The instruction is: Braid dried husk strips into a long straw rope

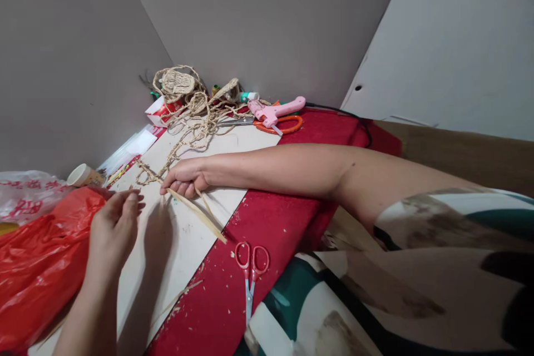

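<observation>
My right hand (pixel 183 179) is closed in a fist around the end of a braided straw cord (pixel 170 157). Flat, pale straw strands (pixel 198 214) stick out below the fist toward the lower right. To its left, my left hand (pixel 119 219) has its thumb and fingers drawn together; whatever is between them is too small to make out. The cord runs up from the right fist into a loose tangle at the back. Red-handled scissors (pixel 252 267) lie with blades slightly apart on the red cloth, nearer to my body.
A white board (pixel 179 253) lies on a red cloth (pixel 233 300) dotted with straw scraps. At the back are a pink glue gun (pixel 277 111), orange-handled scissors (pixel 287 123) and a coiled straw piece (pixel 178 83). A red plastic bag (pixel 45 267) and paper cup (pixel 85 176) stand left.
</observation>
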Tool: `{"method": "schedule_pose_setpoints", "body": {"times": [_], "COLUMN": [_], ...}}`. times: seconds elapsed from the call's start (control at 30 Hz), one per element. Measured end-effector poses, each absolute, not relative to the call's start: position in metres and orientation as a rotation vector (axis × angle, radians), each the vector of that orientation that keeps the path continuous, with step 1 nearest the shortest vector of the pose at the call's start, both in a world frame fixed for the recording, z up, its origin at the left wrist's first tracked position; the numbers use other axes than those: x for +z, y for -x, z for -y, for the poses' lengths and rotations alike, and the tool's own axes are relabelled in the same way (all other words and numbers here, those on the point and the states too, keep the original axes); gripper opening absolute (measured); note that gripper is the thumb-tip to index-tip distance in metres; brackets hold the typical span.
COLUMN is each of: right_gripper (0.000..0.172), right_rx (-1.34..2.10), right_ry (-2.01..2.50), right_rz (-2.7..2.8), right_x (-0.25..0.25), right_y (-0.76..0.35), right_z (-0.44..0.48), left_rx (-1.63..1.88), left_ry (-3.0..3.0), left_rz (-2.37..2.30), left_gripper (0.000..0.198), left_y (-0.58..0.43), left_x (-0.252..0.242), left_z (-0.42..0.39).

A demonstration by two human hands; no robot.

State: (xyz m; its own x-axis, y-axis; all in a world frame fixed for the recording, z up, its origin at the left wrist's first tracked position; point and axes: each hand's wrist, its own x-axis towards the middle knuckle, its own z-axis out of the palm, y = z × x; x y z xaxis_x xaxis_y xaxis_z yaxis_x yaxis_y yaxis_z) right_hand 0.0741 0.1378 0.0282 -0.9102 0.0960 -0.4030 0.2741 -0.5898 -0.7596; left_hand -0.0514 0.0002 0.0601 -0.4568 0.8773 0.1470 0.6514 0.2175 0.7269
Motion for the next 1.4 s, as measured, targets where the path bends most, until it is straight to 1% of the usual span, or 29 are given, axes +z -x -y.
{"method": "schedule_pose_setpoints", "body": {"times": [0.1, 0.17, 0.2, 0.33, 0.47, 0.57, 0.63, 0.77, 0.87, 0.93, 1.03, 1.13, 1.23, 1.3, 1.4], "right_gripper": [0.023, 0.024, 0.023, 0.021, 0.015, 0.011, 0.011, 0.019, 0.027, 0.03, 0.028, 0.025, 0.024, 0.024, 0.024], "right_rx": [-2.651, -2.636, -2.619, -2.472, -2.243, -2.013, -1.786, -1.191, -0.978, -0.913, -0.879, -1.055, -1.205, -1.179, -1.01], "right_ry": [-0.571, -0.533, -0.52, -0.539, -0.587, -0.624, -0.671, -0.712, -0.72, -0.754, -0.812, -0.791, -0.73, -0.685, -0.709], "right_rz": [-1.331, -1.336, -1.352, -1.537, -1.939, -2.27, -2.515, -2.996, -3.1, -3.113, -3.106, -3.015, -2.924, -2.964, -3.055], "right_x": [0.027, 0.026, 0.027, 0.03, 0.031, 0.031, 0.033, 0.035, 0.034, 0.037, 0.048, 0.06, 0.059, 0.05, 0.036], "right_y": [-0.072, -0.072, -0.072, -0.077, -0.081, -0.082, -0.083, -0.083, -0.084, -0.086, -0.094, -0.099, -0.097, -0.093, -0.088], "right_z": [-0.14, -0.143, -0.144, -0.148, -0.147, -0.144, -0.141, -0.134, -0.131, -0.131, -0.13, -0.121, -0.107, -0.098, -0.089], "left_rx": [1.2, 1.171, 1.147, 1.068, 0.968, 0.933, 0.922, 0.954, 0.996, 1.023, 1.072, 1.102, 1.112, 1.143, 1.178], "left_ry": [-1.018, -0.885, -0.861, -0.887, -0.928, -0.906, -0.888, -0.858, -0.857, -0.866, -0.871, -0.893, -0.912, -0.9, -0.878], "left_rz": [-1.88, -1.678, -1.629, -1.66, -1.684, -1.686, -1.675, -1.675, -1.678, -1.682, -1.714, -1.717, -1.691, -1.666, -1.597], "left_gripper": [0.023, 0.018, 0.021, 0.03, 0.033, 0.034, 0.032, 0.032, 0.032, 0.03, 0.026, 0.022, 0.021, 0.025, 0.03], "left_y": [0.051, 0.046, 0.045, 0.05, 0.062, 0.064, 0.062, 0.058, 0.055, 0.053, 0.05, 0.049, 0.051, 0.052, 0.052], "left_x": [0.05, 0.043, 0.041, 0.04, 0.04, 0.037, 0.035, 0.031, 0.029, 0.028, 0.026, 0.024, 0.022, 0.023, 0.024], "left_z": [-0.024, -0.035, -0.038, -0.037, -0.033, -0.034, -0.035, -0.038, -0.038, -0.037, -0.035, -0.034, -0.033, -0.032, -0.03]}}
